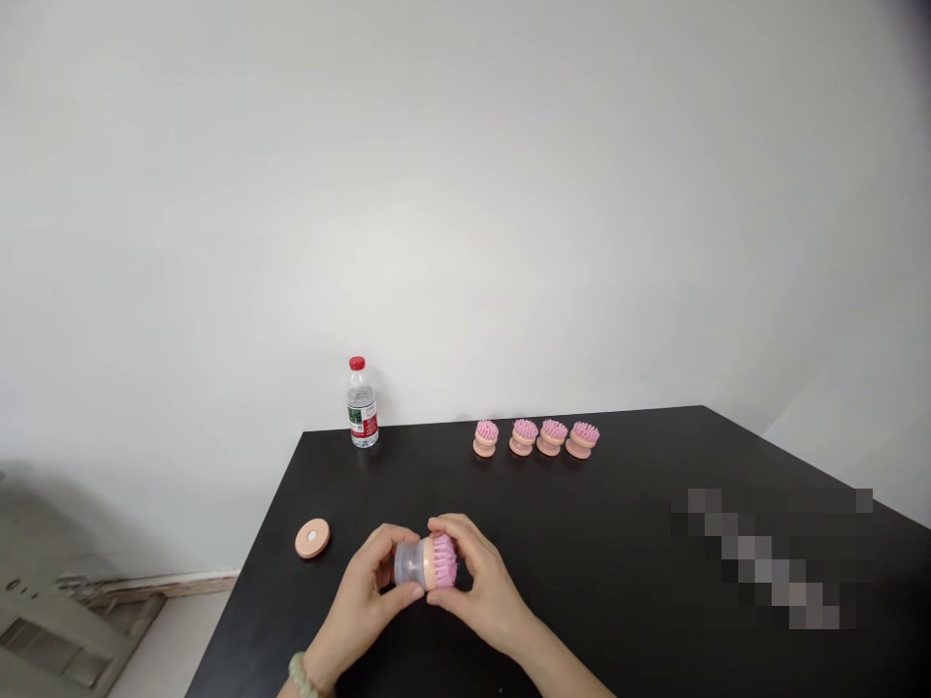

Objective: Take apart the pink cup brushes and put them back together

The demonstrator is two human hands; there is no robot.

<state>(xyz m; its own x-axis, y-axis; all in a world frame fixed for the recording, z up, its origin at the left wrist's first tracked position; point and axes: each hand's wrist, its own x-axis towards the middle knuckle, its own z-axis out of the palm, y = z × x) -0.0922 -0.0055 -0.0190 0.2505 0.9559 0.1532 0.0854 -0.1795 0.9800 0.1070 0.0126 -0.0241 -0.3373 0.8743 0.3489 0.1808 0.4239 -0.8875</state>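
Observation:
Between my two hands, above the near part of the table, a scrub brush lies on its side with pink bristles (444,561) pointing right. My left hand (374,574) is closed round its clear plastic body (411,564). Fingers and thumb of my right hand (484,586) grip the peach collar at the bristle end. To the left, a round peach cap (312,538) with a white centre rests on the table, apart from my hands.
Several pink-bristled brushes (552,438) stand in a row at the black table's (582,543) back edge. A red-capped water bottle (363,412) stands at the back left, near the white wall (465,213). A blurred-out patch (771,562) covers the right side.

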